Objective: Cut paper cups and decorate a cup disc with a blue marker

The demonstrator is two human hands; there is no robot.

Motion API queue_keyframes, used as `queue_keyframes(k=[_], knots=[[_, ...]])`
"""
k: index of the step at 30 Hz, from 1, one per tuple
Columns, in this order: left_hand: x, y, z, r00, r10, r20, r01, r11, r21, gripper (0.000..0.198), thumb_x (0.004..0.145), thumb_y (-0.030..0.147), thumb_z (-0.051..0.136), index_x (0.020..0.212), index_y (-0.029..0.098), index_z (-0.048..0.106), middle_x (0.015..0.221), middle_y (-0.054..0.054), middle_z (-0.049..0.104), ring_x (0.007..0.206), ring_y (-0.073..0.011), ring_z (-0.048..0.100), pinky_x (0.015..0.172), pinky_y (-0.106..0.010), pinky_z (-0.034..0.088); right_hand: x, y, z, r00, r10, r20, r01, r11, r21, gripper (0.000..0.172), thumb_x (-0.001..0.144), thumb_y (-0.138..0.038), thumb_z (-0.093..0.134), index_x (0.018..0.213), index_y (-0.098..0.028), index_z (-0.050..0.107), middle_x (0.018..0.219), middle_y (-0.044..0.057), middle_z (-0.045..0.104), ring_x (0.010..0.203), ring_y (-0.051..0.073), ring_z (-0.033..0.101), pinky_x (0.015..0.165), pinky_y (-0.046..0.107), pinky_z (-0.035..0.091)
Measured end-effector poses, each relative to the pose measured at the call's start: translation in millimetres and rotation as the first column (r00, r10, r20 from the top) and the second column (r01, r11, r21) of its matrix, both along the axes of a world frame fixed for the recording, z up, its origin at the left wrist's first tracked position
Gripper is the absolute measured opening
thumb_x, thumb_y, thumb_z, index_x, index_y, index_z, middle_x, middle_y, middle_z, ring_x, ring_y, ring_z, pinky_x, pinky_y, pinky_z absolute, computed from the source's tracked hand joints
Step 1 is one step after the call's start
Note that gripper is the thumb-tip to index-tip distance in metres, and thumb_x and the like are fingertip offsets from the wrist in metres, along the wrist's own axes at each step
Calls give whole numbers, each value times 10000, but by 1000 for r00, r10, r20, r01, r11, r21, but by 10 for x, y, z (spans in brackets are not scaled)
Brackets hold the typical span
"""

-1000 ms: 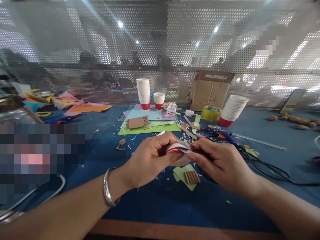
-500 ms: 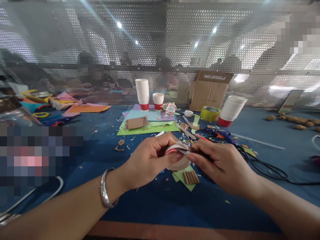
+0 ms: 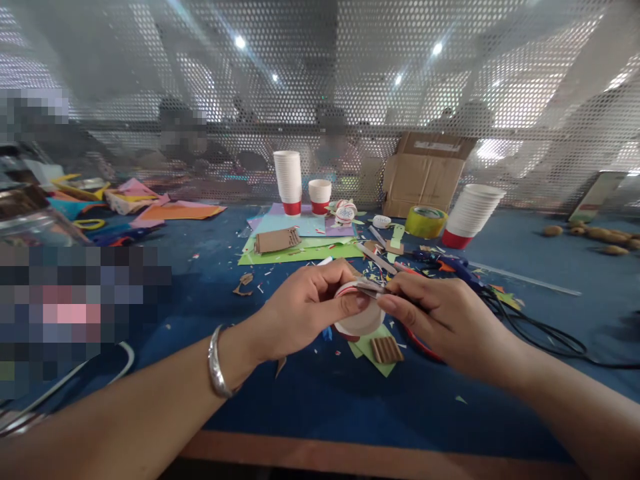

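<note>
My left hand (image 3: 300,310) is closed round a small white paper cup with a red rim (image 3: 361,321), held just above the blue table. My right hand (image 3: 445,320) is closed on scissors (image 3: 371,289). Their metal blade lies at the cup's rim and a red handle shows under the palm. Below the cup, a brown corrugated cardboard piece (image 3: 386,349) rests on a green paper scrap (image 3: 364,347). A silver bangle (image 3: 216,363) sits on my left wrist.
Behind stand a stack of cups (image 3: 289,180), a single cup (image 3: 319,197), a leaning cup stack (image 3: 470,215), a yellow tape roll (image 3: 423,221) and a cardboard box (image 3: 427,173). Coloured sheets (image 3: 300,252) lie mid-table. A black cable (image 3: 540,333) runs right. A perforated screen (image 3: 320,100) closes the back.
Both hands stay together on the cup, which now hangs a little lower under the blade. The view has shifted slightly.
</note>
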State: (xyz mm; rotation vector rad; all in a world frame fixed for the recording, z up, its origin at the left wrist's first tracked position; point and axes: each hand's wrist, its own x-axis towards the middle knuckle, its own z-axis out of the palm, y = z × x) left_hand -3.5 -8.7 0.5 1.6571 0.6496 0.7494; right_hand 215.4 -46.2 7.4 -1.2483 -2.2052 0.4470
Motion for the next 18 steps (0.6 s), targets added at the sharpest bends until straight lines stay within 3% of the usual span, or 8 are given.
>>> queue_keyframes(k=[12,18], knots=[[24,-64,-20,996,69,-51,-65,995,76,301,914,433,641,819,164,542,731,21,539,675,-107,520,610,-235,420,1,-59,19,996,-46,73,39,995,86,403,1022,-453,435,726,-194,521,614,-33,498,544,101,425,534,259,301],[24,-41,-14,998,51,-25,-50,998,29,294,901,411,658,802,167,528,726,23,564,662,-102,547,601,-227,442,-1,-30,9,998,-35,58,31,997,73,410,1025,-457,430,719,-197,517,621,-34,492,551,100,430,537,253,310]])
